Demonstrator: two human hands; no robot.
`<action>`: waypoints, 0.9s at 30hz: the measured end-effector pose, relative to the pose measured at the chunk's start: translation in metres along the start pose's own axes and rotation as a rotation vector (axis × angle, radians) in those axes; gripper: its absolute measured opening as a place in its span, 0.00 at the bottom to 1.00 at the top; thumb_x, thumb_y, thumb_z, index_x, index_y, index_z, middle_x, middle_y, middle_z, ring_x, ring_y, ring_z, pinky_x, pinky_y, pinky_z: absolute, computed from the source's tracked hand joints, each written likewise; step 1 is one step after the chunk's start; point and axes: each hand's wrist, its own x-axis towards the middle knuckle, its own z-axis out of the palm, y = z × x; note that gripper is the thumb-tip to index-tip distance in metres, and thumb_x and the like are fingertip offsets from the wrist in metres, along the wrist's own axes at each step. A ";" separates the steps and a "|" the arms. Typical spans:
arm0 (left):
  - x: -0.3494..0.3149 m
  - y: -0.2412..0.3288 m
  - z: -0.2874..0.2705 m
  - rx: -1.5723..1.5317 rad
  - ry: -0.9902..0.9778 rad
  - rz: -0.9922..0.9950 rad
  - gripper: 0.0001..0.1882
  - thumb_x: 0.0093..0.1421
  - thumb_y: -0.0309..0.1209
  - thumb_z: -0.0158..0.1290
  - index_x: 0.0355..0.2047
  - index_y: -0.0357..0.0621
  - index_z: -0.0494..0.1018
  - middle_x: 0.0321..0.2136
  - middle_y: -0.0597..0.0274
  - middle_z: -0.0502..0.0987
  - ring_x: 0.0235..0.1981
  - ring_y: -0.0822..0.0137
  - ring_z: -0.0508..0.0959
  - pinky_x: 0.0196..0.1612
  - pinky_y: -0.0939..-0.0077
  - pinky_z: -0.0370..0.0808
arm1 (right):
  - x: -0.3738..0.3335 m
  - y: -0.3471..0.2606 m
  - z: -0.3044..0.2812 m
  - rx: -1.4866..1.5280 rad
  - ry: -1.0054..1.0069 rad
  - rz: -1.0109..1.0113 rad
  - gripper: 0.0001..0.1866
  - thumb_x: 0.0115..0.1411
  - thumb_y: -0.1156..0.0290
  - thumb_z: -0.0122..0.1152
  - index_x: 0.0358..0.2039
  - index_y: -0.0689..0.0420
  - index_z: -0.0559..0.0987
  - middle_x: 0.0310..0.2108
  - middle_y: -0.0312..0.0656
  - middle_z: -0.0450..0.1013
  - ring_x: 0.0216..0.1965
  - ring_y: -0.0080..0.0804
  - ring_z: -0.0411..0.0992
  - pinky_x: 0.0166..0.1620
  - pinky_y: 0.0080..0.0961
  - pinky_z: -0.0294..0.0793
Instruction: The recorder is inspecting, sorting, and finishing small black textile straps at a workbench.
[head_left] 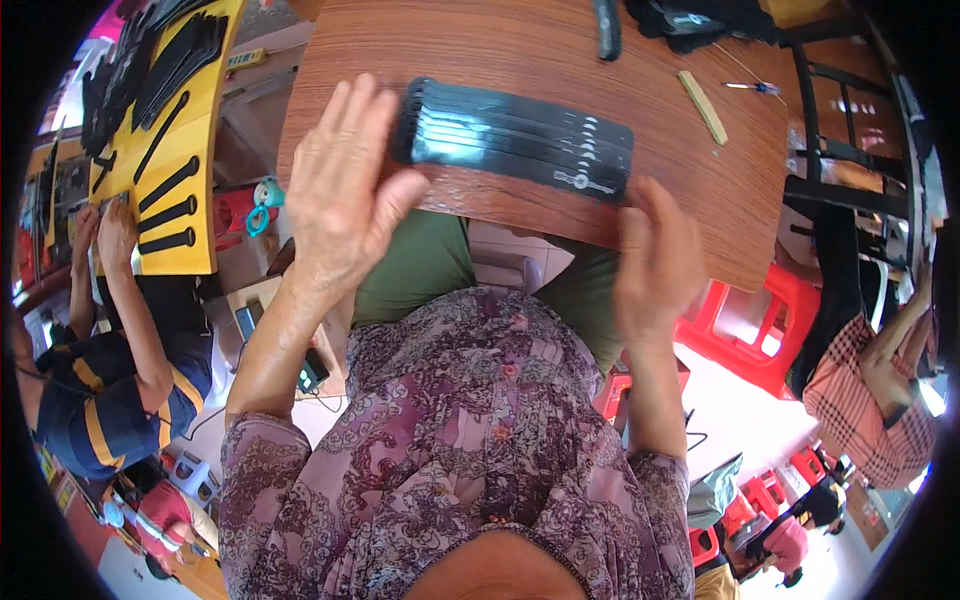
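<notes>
Glossily ribbed black packet [515, 140], wood-grained table [450, 45]

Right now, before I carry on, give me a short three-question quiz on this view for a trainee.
1. True or false: the dark flat pack lies between the left hand and the right hand.
2. What colour is the thin stick on the brown table? A: red; B: yellowish; C: blue.
3. Which of the two hands looks blurred?
Key: 1. True. 2. B. 3. The right hand.
</notes>
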 end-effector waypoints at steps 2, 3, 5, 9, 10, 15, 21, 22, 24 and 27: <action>0.008 0.014 0.006 -0.012 -0.110 0.076 0.41 0.52 0.53 0.52 0.58 0.35 0.60 0.59 0.43 0.60 0.62 0.48 0.58 0.60 0.55 0.57 | 0.003 -0.012 0.014 -0.136 -0.017 -0.265 0.30 0.49 0.67 0.65 0.53 0.64 0.69 0.54 0.56 0.65 0.56 0.51 0.63 0.54 0.43 0.62; 0.012 0.018 0.009 0.001 -0.223 0.141 0.46 0.51 0.58 0.49 0.60 0.35 0.56 0.62 0.43 0.54 0.65 0.49 0.52 0.62 0.52 0.51 | 0.004 -0.017 0.021 -0.125 -0.104 -0.310 0.41 0.47 0.57 0.64 0.58 0.64 0.63 0.62 0.58 0.54 0.64 0.55 0.52 0.60 0.47 0.51; 0.011 0.015 0.022 -0.041 -0.287 0.178 0.52 0.48 0.63 0.45 0.63 0.36 0.51 0.65 0.45 0.47 0.67 0.51 0.46 0.64 0.49 0.44 | 0.008 -0.033 0.039 -0.107 -0.176 -0.349 0.42 0.54 0.45 0.51 0.59 0.65 0.61 0.62 0.57 0.53 0.65 0.53 0.49 0.62 0.45 0.47; 0.013 0.011 0.034 -0.052 -0.357 0.215 0.55 0.42 0.59 0.53 0.63 0.36 0.49 0.65 0.45 0.46 0.67 0.50 0.45 0.64 0.50 0.45 | 0.011 -0.034 0.064 -0.113 -0.307 -0.421 0.48 0.49 0.41 0.50 0.59 0.68 0.58 0.64 0.57 0.49 0.66 0.52 0.45 0.64 0.48 0.42; 0.014 0.011 0.034 -0.044 -0.372 0.212 0.57 0.38 0.55 0.57 0.63 0.36 0.48 0.65 0.46 0.46 0.67 0.50 0.45 0.65 0.51 0.46 | 0.012 -0.031 0.062 -0.179 -0.333 -0.441 0.50 0.47 0.40 0.51 0.60 0.68 0.56 0.64 0.58 0.48 0.66 0.52 0.44 0.64 0.49 0.42; 0.016 0.017 0.029 -0.044 -0.454 0.163 0.64 0.26 0.39 0.68 0.64 0.36 0.46 0.65 0.44 0.46 0.67 0.49 0.46 0.66 0.53 0.44 | 0.000 0.004 0.035 -0.207 -0.280 -0.324 0.52 0.48 0.39 0.50 0.61 0.69 0.53 0.64 0.59 0.47 0.66 0.54 0.44 0.65 0.47 0.40; 0.014 0.018 0.032 -0.056 -0.441 0.161 0.64 0.26 0.36 0.69 0.64 0.36 0.45 0.65 0.44 0.46 0.67 0.49 0.46 0.66 0.53 0.45 | -0.007 0.023 0.017 -0.314 -0.176 -0.185 0.49 0.49 0.44 0.55 0.59 0.72 0.55 0.63 0.62 0.48 0.65 0.58 0.44 0.63 0.51 0.40; 0.014 0.018 0.033 -0.057 -0.447 0.161 0.64 0.26 0.36 0.69 0.64 0.36 0.45 0.65 0.44 0.46 0.67 0.49 0.46 0.66 0.53 0.45 | -0.004 0.019 0.013 -0.312 -0.179 -0.181 0.49 0.49 0.44 0.55 0.59 0.72 0.55 0.63 0.62 0.48 0.65 0.58 0.44 0.63 0.51 0.40; 0.015 0.018 0.034 -0.052 -0.417 0.170 0.64 0.26 0.35 0.69 0.64 0.37 0.46 0.65 0.45 0.46 0.66 0.50 0.46 0.66 0.53 0.46 | 0.004 0.011 0.008 -0.288 -0.086 -0.168 0.39 0.53 0.54 0.58 0.56 0.70 0.61 0.61 0.59 0.54 0.64 0.54 0.50 0.61 0.49 0.45; 0.015 0.018 0.036 -0.050 -0.383 0.180 0.63 0.27 0.34 0.69 0.64 0.38 0.46 0.65 0.46 0.47 0.66 0.51 0.47 0.65 0.53 0.46 | 0.003 0.034 0.002 -0.277 0.006 -0.145 0.27 0.52 0.66 0.62 0.50 0.66 0.69 0.55 0.55 0.63 0.60 0.49 0.58 0.57 0.44 0.52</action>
